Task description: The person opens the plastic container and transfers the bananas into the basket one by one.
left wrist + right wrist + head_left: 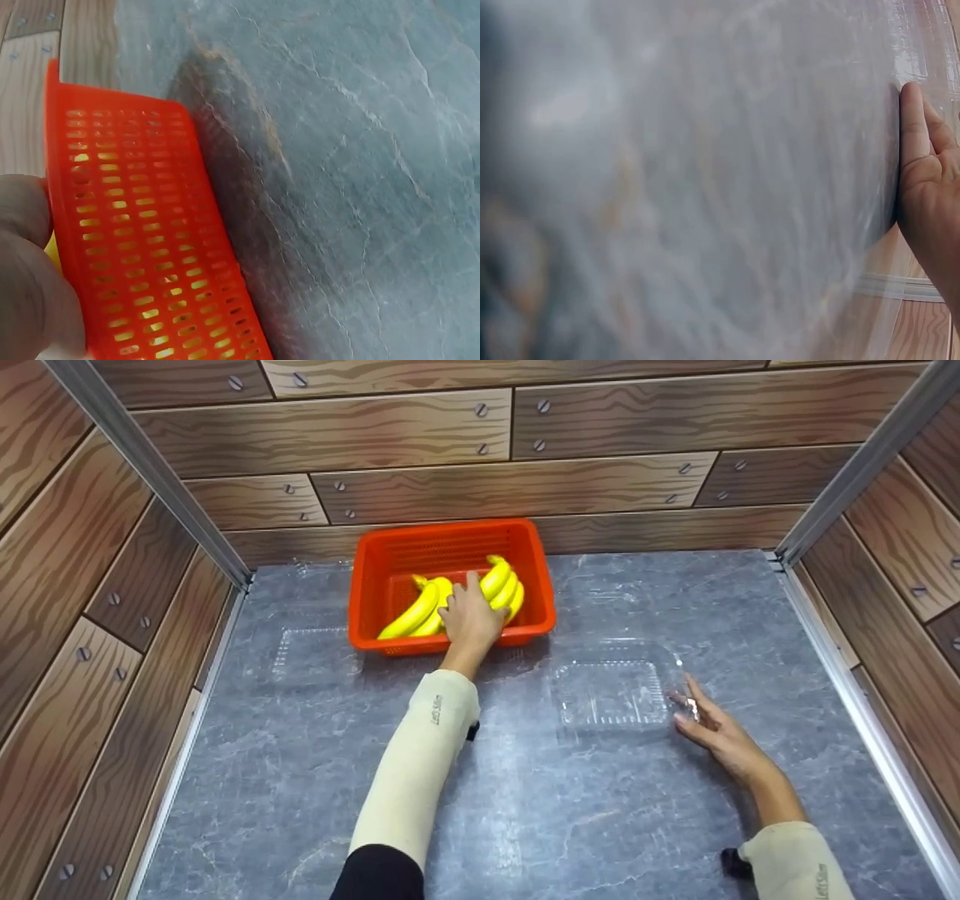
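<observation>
An orange-red plastic basket (451,643) holds yellow bananas: one bunch (411,611) at the left, another bunch (504,585) at the right. My left hand (472,613) reaches over the near rim and touches the bananas between the two bunches; its fingertips are partly hidden, so a grip is not plain. In the left wrist view, part of that hand (34,262) shows beside the slotted basket wall (142,225). To the right lies a clear plastic container (611,694). My right hand (720,731) is at its right edge, thumb and fingers extended and apart.
Another clear plastic container (311,652) lies left of the basket, partly hidden by it. Grey marbled sheet covers the table (525,810). Wood-patterned walls (420,431) with metal corner rails (847,465) close off the back and sides.
</observation>
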Available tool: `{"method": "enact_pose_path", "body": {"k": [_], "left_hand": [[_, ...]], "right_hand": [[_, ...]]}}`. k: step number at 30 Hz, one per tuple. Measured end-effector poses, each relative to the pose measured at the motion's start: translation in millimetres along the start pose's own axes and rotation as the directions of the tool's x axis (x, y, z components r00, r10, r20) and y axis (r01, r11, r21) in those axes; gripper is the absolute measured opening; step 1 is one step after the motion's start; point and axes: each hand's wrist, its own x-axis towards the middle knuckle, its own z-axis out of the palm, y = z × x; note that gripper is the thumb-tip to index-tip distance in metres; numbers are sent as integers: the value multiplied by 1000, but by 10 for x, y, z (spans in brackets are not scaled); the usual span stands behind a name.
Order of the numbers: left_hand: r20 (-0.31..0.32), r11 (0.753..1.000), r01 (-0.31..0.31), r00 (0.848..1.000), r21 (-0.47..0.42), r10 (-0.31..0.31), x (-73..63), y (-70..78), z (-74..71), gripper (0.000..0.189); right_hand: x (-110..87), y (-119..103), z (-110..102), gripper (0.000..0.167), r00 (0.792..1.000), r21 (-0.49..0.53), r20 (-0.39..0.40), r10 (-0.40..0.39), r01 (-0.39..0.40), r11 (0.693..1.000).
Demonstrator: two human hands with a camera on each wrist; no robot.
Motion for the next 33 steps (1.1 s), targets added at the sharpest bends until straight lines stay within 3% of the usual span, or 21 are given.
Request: {"method": "enact_pose_path", "body": {"k": [4, 7, 11, 17, 33], "left_hand": [[43, 998, 53, 998, -18, -52, 34, -15, -14, 83], [69, 997, 73, 995, -8, -72, 40, -15, -26, 71], [65, 998, 55, 996, 22, -56, 59, -28, -3, 52], [18, 998, 33, 999, 59, -35, 33, -4, 20, 42], [-27, 995, 59, 998, 82, -57, 49, 4, 63, 66]], "right_hand": [[6, 5, 4, 81, 1000, 5, 5, 0, 0, 1000], [14, 6, 2, 81, 1000, 5, 7, -12, 12, 1000], [17, 9, 2, 81, 1000, 5, 3, -23, 23, 1000], [7, 16, -4, 83, 1000, 27, 18, -21, 20, 999], [27, 40, -7, 83, 1000, -7, -2, -30, 30, 1000]]}}
